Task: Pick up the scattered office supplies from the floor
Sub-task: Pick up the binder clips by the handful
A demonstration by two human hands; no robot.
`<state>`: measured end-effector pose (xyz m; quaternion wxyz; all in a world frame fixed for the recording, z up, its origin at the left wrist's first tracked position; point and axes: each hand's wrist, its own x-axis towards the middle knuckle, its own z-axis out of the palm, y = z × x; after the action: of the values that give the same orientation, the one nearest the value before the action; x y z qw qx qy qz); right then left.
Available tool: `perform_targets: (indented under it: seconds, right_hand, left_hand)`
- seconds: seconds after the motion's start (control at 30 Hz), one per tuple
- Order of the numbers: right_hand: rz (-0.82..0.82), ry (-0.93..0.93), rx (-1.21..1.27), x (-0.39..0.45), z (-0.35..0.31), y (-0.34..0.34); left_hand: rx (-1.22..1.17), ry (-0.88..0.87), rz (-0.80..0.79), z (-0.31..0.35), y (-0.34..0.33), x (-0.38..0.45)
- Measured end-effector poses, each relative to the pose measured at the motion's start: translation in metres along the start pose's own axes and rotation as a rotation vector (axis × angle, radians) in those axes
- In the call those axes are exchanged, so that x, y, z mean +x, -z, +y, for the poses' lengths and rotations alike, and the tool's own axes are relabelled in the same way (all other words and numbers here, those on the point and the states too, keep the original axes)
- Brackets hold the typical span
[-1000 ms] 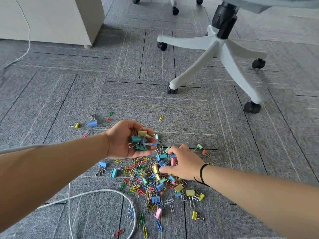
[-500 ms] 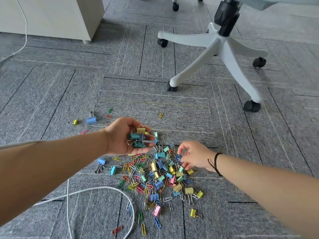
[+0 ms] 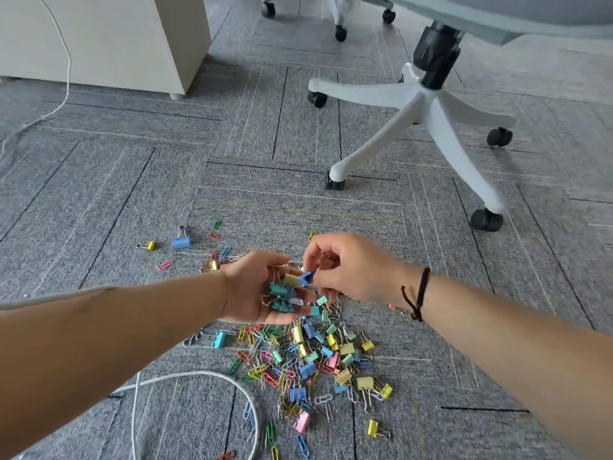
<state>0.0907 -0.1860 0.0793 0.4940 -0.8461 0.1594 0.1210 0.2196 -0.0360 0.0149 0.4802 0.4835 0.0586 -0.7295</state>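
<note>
The left hand (image 3: 255,290) is cupped palm-up above the grey carpet-tile floor (image 3: 99,200), its fingers curled round a small heap of coloured metal binder clips (image 3: 282,295), teal, yellow and blue among them. The right hand (image 3: 351,267) comes in from the right and meets it, fingers bent, pinching a small blue binder clip (image 3: 306,278) right at the edge of the left hand's heap. A dark braided cord bracelet (image 3: 418,293) sits on the right wrist.

Just below and nearer than both hands lies the main scatter of coloured binder clips and wire paper clips (image 3: 311,360), a dense, overlapping pile on the floor, spreading toward the near edge. Strays lie apart from it: a light-blue binder clip (image 3: 220,339) to the left of the pile, a yellow binder clip (image 3: 373,428) at its near right, and a pink binder clip (image 3: 302,421) at its near end. Further off to the left, a larger blue binder clip (image 3: 181,242) and a small yellow binder clip (image 3: 150,245) lie side by side, with a pink paper clip (image 3: 165,264) nearer than them and a green paper clip (image 3: 217,224) beyond.

A white cable (image 3: 199,376) loops across the near left of the floor, touching the pile's edge. At the far right stands a white 5-legged office chair base (image 3: 428,107) on black castors, and at the far left a cream cabinet (image 3: 109,38) with a thin white cord (image 3: 68,78) trailing down its front.
</note>
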Motion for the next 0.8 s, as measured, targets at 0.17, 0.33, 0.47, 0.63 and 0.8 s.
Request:
perform_targets:
  seconds: [0.17,0.33,0.47,0.63,0.8]
  right_hand:
    - [-0.06,0.191,-0.189,-0.001,-0.034,-0.026]
    - [-0.047,0.102,-0.048,-0.004,-0.026,-0.021]
    - [0.059,0.009,0.34,-0.002,-0.013,-0.006]
    - [0.285,-0.216,0.201,0.001,0.039,0.004]
    - [-0.057,-0.368,-0.368,-0.01,0.09,-0.025]
  left_hand:
    - [0.073,0.073,-0.089,0.001,-0.012,-0.013]
    - [0.057,0.062,-0.189,0.002,-0.003,-0.015]
    - [0.015,0.058,-0.181,0.004,0.004,-0.013]
    - [0.019,0.041,-0.144,0.007,0.011,-0.009]
    - [0.032,0.045,-0.088,0.005,0.02,-0.009]
